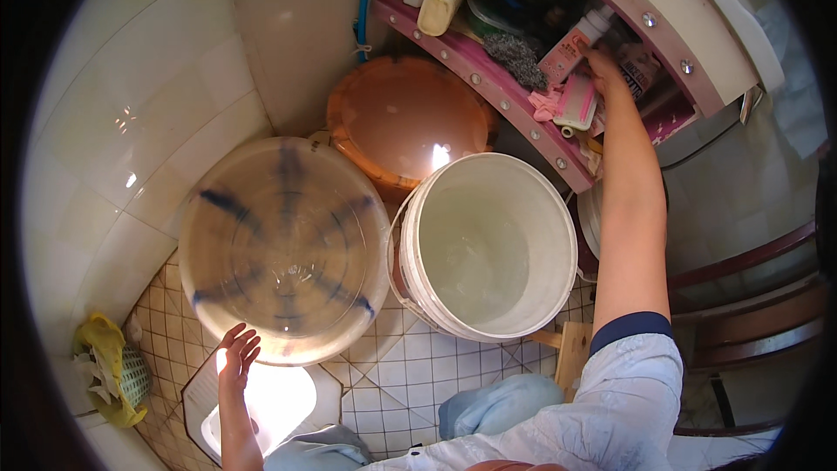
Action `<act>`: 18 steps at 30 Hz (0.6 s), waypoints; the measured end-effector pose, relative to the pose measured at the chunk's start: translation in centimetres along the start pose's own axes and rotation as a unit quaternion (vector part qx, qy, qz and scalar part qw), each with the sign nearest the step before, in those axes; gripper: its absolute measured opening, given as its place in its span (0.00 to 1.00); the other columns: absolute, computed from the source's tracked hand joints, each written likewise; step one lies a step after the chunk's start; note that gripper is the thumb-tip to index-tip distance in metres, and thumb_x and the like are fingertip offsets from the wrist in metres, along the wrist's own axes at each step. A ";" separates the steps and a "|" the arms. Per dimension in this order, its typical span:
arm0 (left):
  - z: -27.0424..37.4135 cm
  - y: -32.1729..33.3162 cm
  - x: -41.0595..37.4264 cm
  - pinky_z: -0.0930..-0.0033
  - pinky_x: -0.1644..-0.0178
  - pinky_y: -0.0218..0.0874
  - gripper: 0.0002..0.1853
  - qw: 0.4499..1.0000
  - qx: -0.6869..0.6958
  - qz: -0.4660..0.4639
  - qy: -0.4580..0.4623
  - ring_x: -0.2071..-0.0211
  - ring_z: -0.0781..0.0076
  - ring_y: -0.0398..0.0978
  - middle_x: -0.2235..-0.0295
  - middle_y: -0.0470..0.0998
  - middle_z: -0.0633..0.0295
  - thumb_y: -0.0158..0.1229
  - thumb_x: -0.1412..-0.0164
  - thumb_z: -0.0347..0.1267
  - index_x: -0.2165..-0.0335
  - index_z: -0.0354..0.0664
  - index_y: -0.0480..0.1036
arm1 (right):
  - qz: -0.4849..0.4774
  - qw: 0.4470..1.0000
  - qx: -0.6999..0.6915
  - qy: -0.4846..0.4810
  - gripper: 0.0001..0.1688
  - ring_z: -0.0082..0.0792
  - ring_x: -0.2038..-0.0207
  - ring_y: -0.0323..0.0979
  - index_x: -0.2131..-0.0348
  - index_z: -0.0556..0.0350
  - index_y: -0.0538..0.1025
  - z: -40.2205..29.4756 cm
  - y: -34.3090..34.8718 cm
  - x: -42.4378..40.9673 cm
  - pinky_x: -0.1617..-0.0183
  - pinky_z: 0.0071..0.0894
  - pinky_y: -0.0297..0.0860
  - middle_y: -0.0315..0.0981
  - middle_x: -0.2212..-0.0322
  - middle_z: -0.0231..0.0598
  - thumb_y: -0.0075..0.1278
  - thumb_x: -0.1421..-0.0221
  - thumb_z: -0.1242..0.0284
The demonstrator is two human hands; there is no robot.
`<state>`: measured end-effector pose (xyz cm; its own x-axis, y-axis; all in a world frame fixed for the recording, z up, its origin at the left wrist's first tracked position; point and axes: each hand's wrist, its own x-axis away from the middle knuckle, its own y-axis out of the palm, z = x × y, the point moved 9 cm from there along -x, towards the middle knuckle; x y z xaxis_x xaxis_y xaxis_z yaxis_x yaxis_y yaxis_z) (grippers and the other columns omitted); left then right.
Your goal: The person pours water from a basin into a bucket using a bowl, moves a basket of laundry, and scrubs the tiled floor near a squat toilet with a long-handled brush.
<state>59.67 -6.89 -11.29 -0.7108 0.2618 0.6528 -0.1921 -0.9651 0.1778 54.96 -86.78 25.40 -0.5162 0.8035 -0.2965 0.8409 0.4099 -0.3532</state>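
My right hand [601,67] reaches into an open pink shelf cabinet [484,82], its fingers at a pink and white bottle [563,55]; whether they grip it I cannot tell. Beside the hand lie a pink-striped white item [577,103], a pink cloth [545,103] and a grey scouring pad [513,57]. My left hand [239,353] is empty, fingers apart, by the near rim of a large round basin [288,248] of water. Right of that basin stands a white bucket [487,255] with water inside, and behind them an orange basin [412,118] holds liquid.
A green basket [134,376] with a yellow bag stands at the lower left. Below my left hand a squat toilet [327,392] is set in the tiled floor. A wooden stool [573,353] is by the bucket. A blue hose [367,0] runs down the wall.
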 end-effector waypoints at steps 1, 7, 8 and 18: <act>0.1 0.1 -0.4 0.71 0.60 0.63 0.19 1.000 -0.004 0.003 0.005 0.62 0.68 0.69 0.64 0.69 0.59 0.48 0.51 0.30 0.57 0.43 0.61 | 0.002 1.000 0.005 -0.009 0.18 0.27 0.73 0.62 0.70 0.59 0.68 0.0 -0.2 -0.3 0.71 0.25 0.61 0.65 0.73 0.36 0.53 0.58 0.65; 2.5 -4.1 -1.9 0.71 0.58 0.59 0.17 0.969 -0.055 0.136 0.200 0.61 0.69 0.67 0.61 0.68 0.60 0.45 0.49 0.28 0.58 0.41 0.62 | 0.134 0.970 0.157 -0.129 0.21 0.28 0.70 0.64 0.65 0.63 0.66 -3.0 -2.6 2.7 0.68 0.25 0.59 0.67 0.70 0.36 0.50 0.58 0.67; 4.2 -6.9 -2.1 0.68 0.56 0.57 0.16 0.905 -0.236 0.172 0.309 0.60 0.67 0.67 0.60 0.67 0.58 0.44 0.48 0.27 0.57 0.40 0.63 | 0.108 0.963 0.181 -0.170 0.21 0.25 0.71 0.65 0.64 0.65 0.66 -4.0 -2.6 3.3 0.68 0.25 0.61 0.68 0.70 0.37 0.49 0.57 0.70; -2.5 -12.1 -9.9 0.64 0.54 0.55 0.31 0.965 -0.081 0.167 0.186 0.58 0.60 0.63 0.58 0.64 0.51 0.56 0.55 0.30 0.52 0.35 0.53 | -0.499 0.813 0.055 -0.296 0.21 0.44 0.55 0.57 0.60 0.60 0.65 -11.1 22.4 41.4 0.52 0.35 0.57 0.60 0.61 0.47 0.45 0.59 0.80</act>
<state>67.35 2.23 -21.76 -0.9389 -0.0541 0.3398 0.0088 -0.9910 -0.1335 54.23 -39.53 15.07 -0.9473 -0.2664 -0.1777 -0.0461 0.6627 -0.7474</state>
